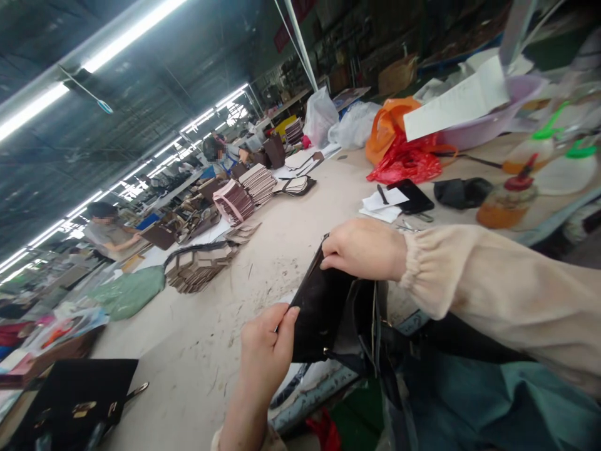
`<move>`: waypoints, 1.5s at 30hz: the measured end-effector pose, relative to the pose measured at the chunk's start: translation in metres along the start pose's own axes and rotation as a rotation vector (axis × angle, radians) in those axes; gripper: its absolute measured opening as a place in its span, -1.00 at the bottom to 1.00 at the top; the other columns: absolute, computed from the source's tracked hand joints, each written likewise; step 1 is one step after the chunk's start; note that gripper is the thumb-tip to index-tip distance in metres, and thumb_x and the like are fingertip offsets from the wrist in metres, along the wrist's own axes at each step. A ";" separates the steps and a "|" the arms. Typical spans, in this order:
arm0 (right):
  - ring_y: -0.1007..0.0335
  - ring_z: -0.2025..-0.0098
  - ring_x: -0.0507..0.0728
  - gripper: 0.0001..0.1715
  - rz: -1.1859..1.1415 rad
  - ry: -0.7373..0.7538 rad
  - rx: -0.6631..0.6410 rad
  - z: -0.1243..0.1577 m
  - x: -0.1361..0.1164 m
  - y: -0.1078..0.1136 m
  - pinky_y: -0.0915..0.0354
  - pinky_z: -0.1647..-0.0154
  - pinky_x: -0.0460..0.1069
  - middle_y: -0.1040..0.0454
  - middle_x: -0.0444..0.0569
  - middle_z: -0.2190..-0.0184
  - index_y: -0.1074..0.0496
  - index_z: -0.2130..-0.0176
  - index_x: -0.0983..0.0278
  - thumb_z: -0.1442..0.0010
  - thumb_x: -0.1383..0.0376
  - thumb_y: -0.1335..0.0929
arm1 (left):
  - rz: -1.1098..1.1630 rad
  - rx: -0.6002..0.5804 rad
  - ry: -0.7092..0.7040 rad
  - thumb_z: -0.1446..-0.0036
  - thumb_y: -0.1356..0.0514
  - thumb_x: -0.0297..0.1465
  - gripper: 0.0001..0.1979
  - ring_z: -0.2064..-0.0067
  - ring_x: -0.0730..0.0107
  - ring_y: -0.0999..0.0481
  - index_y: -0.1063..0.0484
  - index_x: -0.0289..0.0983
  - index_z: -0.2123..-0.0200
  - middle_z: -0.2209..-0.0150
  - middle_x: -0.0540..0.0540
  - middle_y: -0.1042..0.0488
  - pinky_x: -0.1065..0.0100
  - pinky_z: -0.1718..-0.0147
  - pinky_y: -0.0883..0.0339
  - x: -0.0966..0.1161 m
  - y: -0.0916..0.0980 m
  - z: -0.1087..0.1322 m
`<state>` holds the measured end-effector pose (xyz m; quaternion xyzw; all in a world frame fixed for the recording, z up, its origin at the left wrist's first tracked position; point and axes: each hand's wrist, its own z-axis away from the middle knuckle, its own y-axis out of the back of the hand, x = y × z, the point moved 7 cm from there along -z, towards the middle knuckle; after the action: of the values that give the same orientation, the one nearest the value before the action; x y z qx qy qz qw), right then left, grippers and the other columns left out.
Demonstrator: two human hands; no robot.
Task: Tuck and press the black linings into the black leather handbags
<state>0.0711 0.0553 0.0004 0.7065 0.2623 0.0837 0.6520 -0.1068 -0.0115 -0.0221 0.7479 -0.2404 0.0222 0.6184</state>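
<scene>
At 8 o'clock in the view a black bag (70, 394) with metal fittings lies flat on the pale table (291, 232). Above it, toward 9 o'clock, are fanned stacks of brown pieces (200, 266).

The left hand (263, 351) comes up from 6 o'clock. It is clenched on the lower edge of a dark leather piece (319, 307), with the thumb laid across the face.

The piece is held over the table's near edge, just below the middle of the view. Its long axis runs from 7 o'clock up to 1 o'clock, and the upper corner points away from the person. It is nearly black, flat and matte, with a faint sheen and a slightly curled edge. More dark material hangs behind it at 4 o'clock.

The right hand (364, 249) reaches in from 3 o'clock in a beige sleeve. It grasps the piece's top edge, with the fingers folded over it. The piece thus spans the two grips, the left hand at its 7 o'clock end and the right hand at its 1 o'clock end.

Past the right hand, toward 1 o'clock, a black phone (413, 195) rests on white papers (382, 207). A red plastic bag (406, 160) lies beyond it. At 2 o'clock is an orange bottle (507, 203).
</scene>
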 end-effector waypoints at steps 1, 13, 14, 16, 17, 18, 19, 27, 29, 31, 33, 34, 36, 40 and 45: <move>-0.41 0.28 0.12 -0.63 -0.007 -0.010 0.001 -0.001 0.003 -0.001 -0.16 0.31 -0.04 -0.54 -0.05 0.34 -0.53 0.34 0.16 -0.18 0.06 -0.23 | 0.003 -0.006 -0.003 -0.20 -0.03 -0.28 -0.67 0.56 0.55 -0.21 -0.30 -0.29 0.57 0.63 0.07 -0.18 0.45 0.52 -0.03 0.000 -0.001 -0.002; -0.40 0.29 0.13 -0.62 -0.029 -0.039 0.021 -0.008 0.009 -0.005 -0.14 0.33 -0.03 -0.54 -0.07 0.34 -0.53 0.35 0.14 -0.17 0.02 -0.22 | 0.053 -0.041 0.034 -0.19 -0.04 -0.25 -0.65 0.56 0.55 -0.18 -0.26 -0.29 0.59 0.63 0.08 -0.14 0.45 0.53 -0.02 -0.004 -0.002 -0.007; -0.40 0.29 0.13 -0.61 -0.032 -0.037 0.026 -0.008 0.009 -0.006 -0.14 0.33 -0.02 -0.54 -0.07 0.33 -0.53 0.35 0.14 -0.17 0.02 -0.22 | 0.056 -0.041 0.036 -0.19 -0.04 -0.25 -0.65 0.57 0.55 -0.17 -0.26 -0.29 0.59 0.63 0.08 -0.14 0.45 0.53 -0.02 -0.004 -0.002 -0.007; -0.40 0.28 0.13 -0.61 -0.035 -0.038 0.028 -0.008 0.009 -0.006 -0.14 0.32 -0.02 -0.54 -0.07 0.32 -0.53 0.34 0.13 -0.18 0.02 -0.22 | 0.058 -0.040 0.032 -0.19 -0.04 -0.26 -0.65 0.57 0.56 -0.17 -0.25 -0.29 0.60 0.63 0.08 -0.13 0.45 0.53 -0.01 -0.004 -0.002 -0.008; -0.40 0.28 0.13 -0.61 -0.034 -0.041 0.026 -0.008 0.009 -0.007 -0.15 0.32 -0.02 -0.54 -0.07 0.32 -0.53 0.34 0.13 -0.18 0.02 -0.22 | 0.057 -0.037 0.027 -0.19 -0.04 -0.26 -0.65 0.57 0.56 -0.17 -0.25 -0.29 0.60 0.64 0.08 -0.12 0.45 0.54 -0.01 -0.003 -0.002 -0.008; -0.41 0.28 0.13 -0.61 -0.033 -0.045 0.025 -0.008 0.009 -0.007 -0.15 0.32 -0.03 -0.54 -0.07 0.32 -0.53 0.34 0.13 -0.17 0.02 -0.22 | 0.055 -0.032 0.021 -0.18 -0.05 -0.26 -0.65 0.58 0.56 -0.17 -0.25 -0.29 0.60 0.64 0.08 -0.12 0.46 0.54 -0.02 -0.002 -0.001 -0.008; -0.41 0.28 0.14 -0.62 -0.030 -0.049 0.026 -0.009 0.009 -0.007 -0.15 0.33 -0.03 -0.54 -0.07 0.33 -0.53 0.35 0.12 -0.17 0.02 -0.22 | 0.054 -0.030 0.016 -0.18 -0.05 -0.26 -0.65 0.58 0.56 -0.16 -0.24 -0.29 0.61 0.64 0.08 -0.12 0.46 0.54 -0.02 -0.001 -0.001 -0.008; -0.42 0.30 0.15 -0.62 -0.024 -0.062 0.048 -0.009 0.008 -0.004 -0.14 0.40 -0.03 -0.55 -0.05 0.35 -0.54 0.37 0.13 -0.16 0.02 -0.23 | 0.064 -0.047 0.012 -0.19 -0.03 -0.26 -0.65 0.57 0.55 -0.17 -0.24 -0.29 0.60 0.64 0.07 -0.13 0.46 0.54 -0.02 -0.001 -0.003 -0.007; -0.42 0.29 0.15 -0.62 -0.032 -0.064 0.056 -0.010 0.009 -0.004 -0.13 0.41 -0.03 -0.55 -0.06 0.35 -0.53 0.37 0.12 -0.16 0.02 -0.22 | 0.071 -0.052 0.023 -0.19 -0.03 -0.25 -0.64 0.57 0.55 -0.17 -0.22 -0.29 0.61 0.64 0.08 -0.12 0.46 0.55 -0.02 -0.001 -0.004 -0.008; -0.41 0.28 0.16 -0.63 -0.040 -0.064 0.061 -0.010 0.010 -0.005 -0.13 0.40 -0.02 -0.54 -0.06 0.35 -0.53 0.36 0.12 -0.16 0.03 -0.22 | 0.075 -0.054 0.031 -0.19 -0.03 -0.24 -0.63 0.58 0.55 -0.15 -0.20 -0.28 0.62 0.65 0.08 -0.09 0.46 0.55 -0.02 -0.002 -0.004 -0.008; -0.41 0.28 0.15 -0.66 -0.052 -0.072 0.067 -0.010 0.011 -0.006 -0.14 0.40 -0.03 -0.53 -0.07 0.36 -0.51 0.36 0.13 -0.15 0.03 -0.24 | 0.079 -0.058 0.029 -0.19 -0.03 -0.23 -0.62 0.58 0.55 -0.15 -0.19 -0.28 0.62 0.65 0.08 -0.08 0.46 0.56 -0.02 -0.002 -0.004 -0.009; -0.41 0.29 0.14 -0.68 -0.063 -0.082 0.079 -0.009 0.012 -0.005 -0.14 0.40 -0.04 -0.53 -0.07 0.36 -0.49 0.35 0.14 -0.13 0.03 -0.26 | 0.080 -0.060 0.027 -0.19 -0.03 -0.23 -0.62 0.58 0.55 -0.14 -0.19 -0.28 0.62 0.65 0.08 -0.08 0.46 0.56 -0.02 -0.002 -0.004 -0.009; -0.41 0.30 0.13 -0.71 -0.095 -0.106 0.117 -0.008 0.013 -0.003 -0.14 0.41 -0.05 -0.53 -0.09 0.35 -0.45 0.26 0.14 -0.09 0.04 -0.31 | 0.082 -0.064 0.028 -0.19 -0.03 -0.23 -0.62 0.57 0.54 -0.15 -0.19 -0.28 0.62 0.64 0.08 -0.09 0.46 0.56 -0.02 -0.003 -0.004 -0.008; -0.42 0.25 0.13 -0.53 -0.140 -0.099 0.156 -0.008 0.012 0.000 -0.15 0.38 -0.05 -0.53 -0.10 0.28 -0.33 0.02 0.08 -0.06 0.06 -0.34 | 0.097 -0.089 0.068 -0.18 -0.02 -0.21 -0.61 0.56 0.53 -0.15 -0.17 -0.28 0.62 0.64 0.08 -0.09 0.45 0.55 -0.01 -0.005 -0.005 -0.008; -0.41 0.20 0.14 -0.73 -0.122 -0.054 0.082 -0.012 0.011 -0.006 -0.16 0.35 -0.03 -0.53 -0.09 0.25 -0.47 0.20 0.06 -0.12 0.07 -0.28 | 0.087 -0.230 0.123 -0.19 0.01 -0.16 -0.59 0.55 0.51 -0.16 -0.11 -0.26 0.61 0.63 0.08 -0.08 0.45 0.55 -0.01 -0.004 -0.004 -0.014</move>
<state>0.0730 0.0713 -0.0064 0.7174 0.2904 0.0140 0.6331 -0.1051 0.0031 -0.0235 0.6582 -0.2353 0.0674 0.7120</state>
